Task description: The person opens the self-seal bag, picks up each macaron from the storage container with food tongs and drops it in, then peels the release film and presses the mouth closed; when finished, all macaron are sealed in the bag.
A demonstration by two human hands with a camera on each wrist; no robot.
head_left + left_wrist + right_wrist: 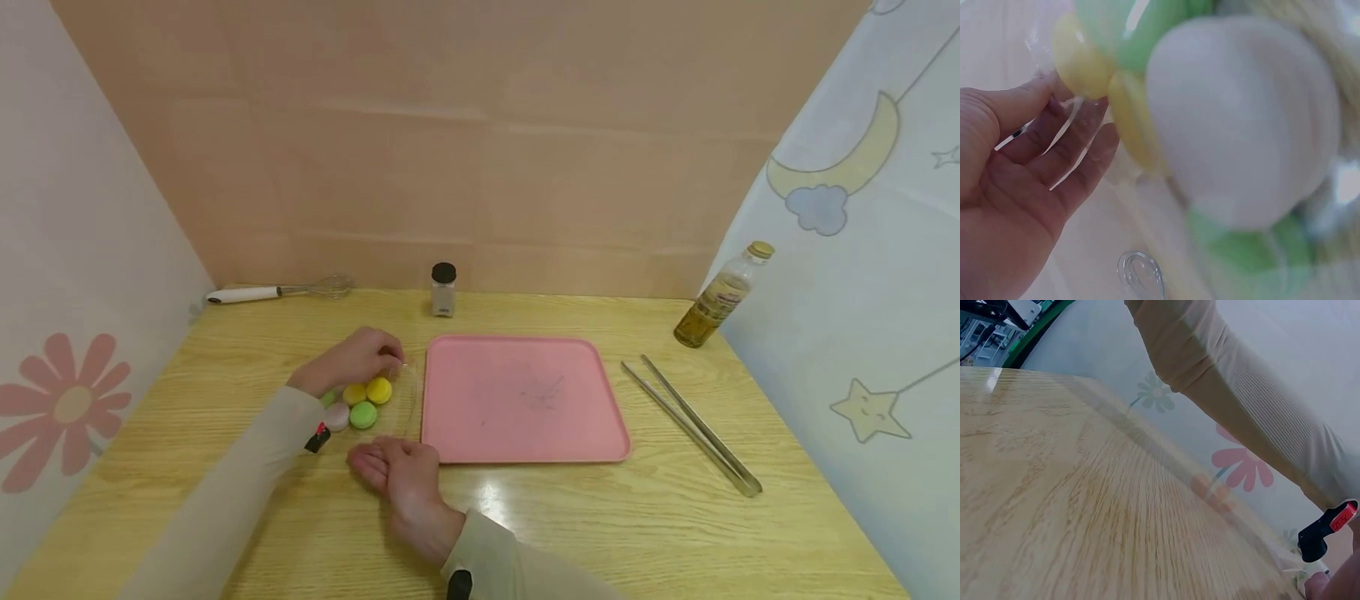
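Observation:
Several macarons lie in clear plastic packaging left of the pink tray: yellow, green and pale lilac. The left hand reaches over the packaging's far side. In the left wrist view, the thumb and fingers of the left hand pinch the clear film, beside yellow and green pieces and a large pale one. Palm partly up, the right hand is at the packaging's near edge, fingers extended leftward; whether they touch it is unclear. Only part of the right hand shows in the right wrist view.
The pink tray lies mid-table, with metal tongs on its right. Along the back are a whisk, a black-capped jar and a gold-capped bottle at the right. Printed fabric borders the table's sides.

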